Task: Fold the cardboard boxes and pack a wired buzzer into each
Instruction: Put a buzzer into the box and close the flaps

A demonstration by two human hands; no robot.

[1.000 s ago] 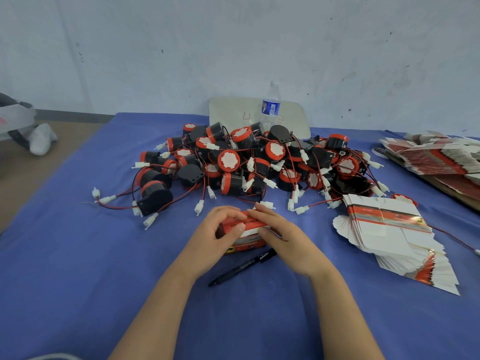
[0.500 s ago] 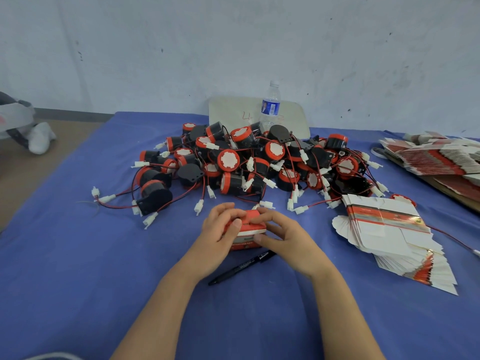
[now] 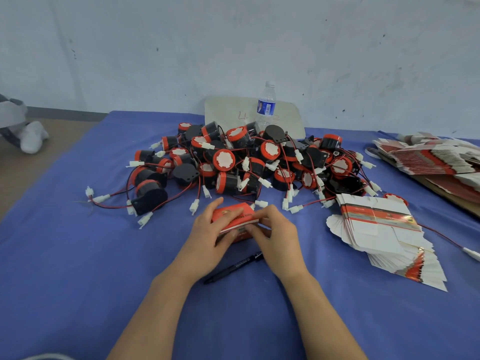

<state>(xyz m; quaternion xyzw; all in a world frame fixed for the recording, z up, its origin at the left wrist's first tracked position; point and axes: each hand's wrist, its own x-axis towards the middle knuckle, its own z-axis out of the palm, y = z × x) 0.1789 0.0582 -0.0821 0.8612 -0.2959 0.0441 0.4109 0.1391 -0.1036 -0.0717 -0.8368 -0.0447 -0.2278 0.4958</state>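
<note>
I see left hand (image 3: 207,229) and right hand (image 3: 278,229) both gripping the red box (image 3: 233,216) before the buzzer pile (image 3: 246,162) on the worktop (image 3: 78,255).

A blue cloth covers the worktop (image 3: 78,281). Across its middle sprawls a heap of wired buzzers (image 3: 246,162), black with red caps, their leads and white plugs trailing onto the cloth. Right of the heap lies a fanned stack of flat box blanks (image 3: 381,229). A second stack (image 3: 436,159) sits on a brown board (image 3: 446,196) at the right edge. A black pen (image 3: 233,268) lies nearer. Just beyond it is a red box (image 3: 233,215); whether it rests on the cloth is unclear. A water bottle (image 3: 265,107) stands at the far edge, before a white panel (image 3: 228,113).
</note>
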